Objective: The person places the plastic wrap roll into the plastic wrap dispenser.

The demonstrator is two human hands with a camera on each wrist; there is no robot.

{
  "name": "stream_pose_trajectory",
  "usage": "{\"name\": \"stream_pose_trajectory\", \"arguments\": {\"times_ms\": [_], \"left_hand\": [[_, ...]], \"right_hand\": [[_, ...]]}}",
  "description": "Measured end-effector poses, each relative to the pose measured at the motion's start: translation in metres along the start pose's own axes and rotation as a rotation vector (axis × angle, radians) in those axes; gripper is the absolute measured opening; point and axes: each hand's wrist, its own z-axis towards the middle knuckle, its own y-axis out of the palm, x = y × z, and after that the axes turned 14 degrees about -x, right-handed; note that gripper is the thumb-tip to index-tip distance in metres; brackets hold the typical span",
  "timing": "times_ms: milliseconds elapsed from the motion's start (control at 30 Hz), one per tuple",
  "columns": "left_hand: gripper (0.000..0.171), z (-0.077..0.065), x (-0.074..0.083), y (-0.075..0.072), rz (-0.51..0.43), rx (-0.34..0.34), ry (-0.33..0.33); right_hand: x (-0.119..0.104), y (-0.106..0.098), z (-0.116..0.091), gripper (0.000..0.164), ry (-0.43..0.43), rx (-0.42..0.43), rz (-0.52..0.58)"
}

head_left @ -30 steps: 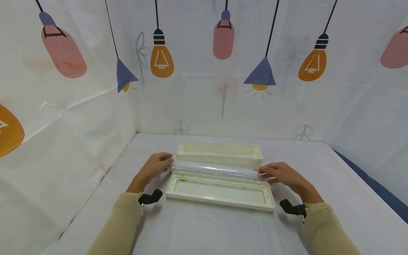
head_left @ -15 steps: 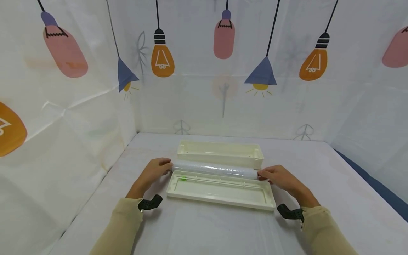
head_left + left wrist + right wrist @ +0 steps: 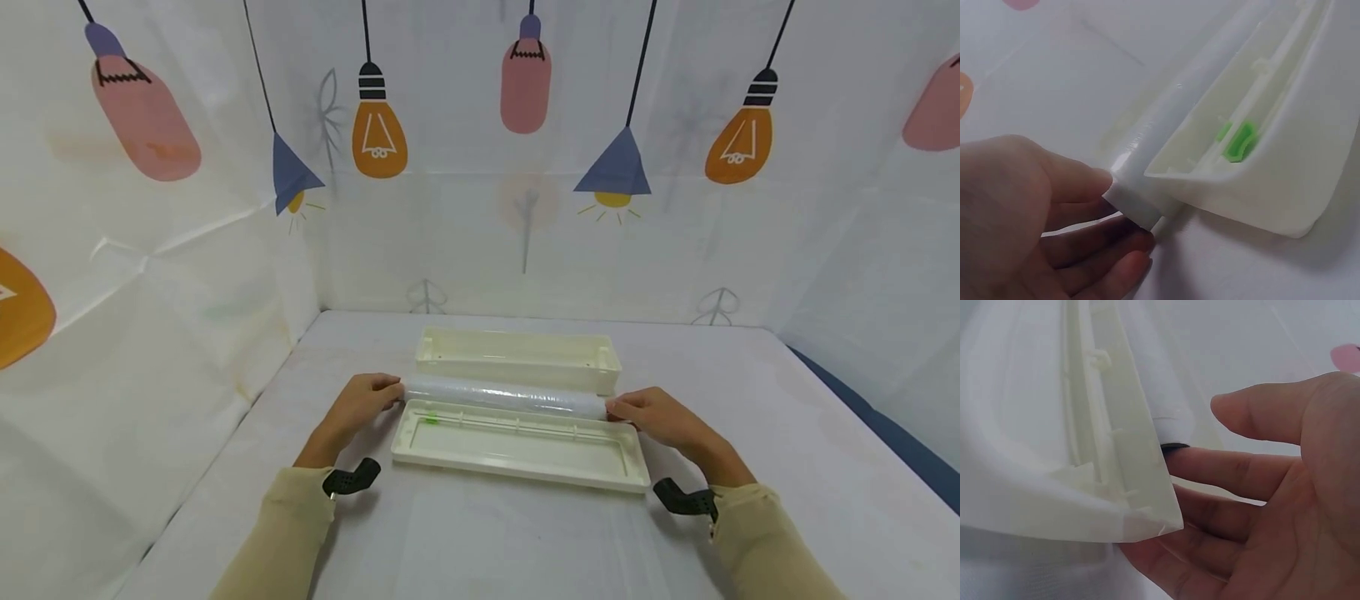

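A white roll of cling film (image 3: 504,397) lies lengthwise between a cream box (image 3: 517,354) behind it and a shallow cream lid (image 3: 521,450) in front. My left hand (image 3: 358,410) pinches the roll's left end; in the left wrist view, the thumb (image 3: 1094,182) is at the end's rim, with the fingers below and behind it. At the opposite end is my right hand (image 3: 663,421). Its index finger (image 3: 1229,469) touches the dark-edged end of the roll, the thumb (image 3: 1257,412) stands apart, and the other fingers reach behind the lid's corner.
A green clip (image 3: 1240,142) sits on the rail along the lid's far side. The white-covered table (image 3: 510,550) ends at a lamp-printed sheet (image 3: 465,242) at the back and left. Dark blue shows past the table's right edge.
Both hands have closed in on the roll's ends, the left lowering slightly and the right thumb and fingers drawing nearer each other. Box, roll and lid stay in place.
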Motion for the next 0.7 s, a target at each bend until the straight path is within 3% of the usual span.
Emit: {"name": "stream_pose_trajectory", "arguments": {"times_ms": [700], "left_hand": [[0.032,0.002,0.002,0.004,-0.064,0.049,0.013]], "right_hand": [[0.010,-0.011,-0.006,0.048,-0.147,-0.172,0.107]]}}
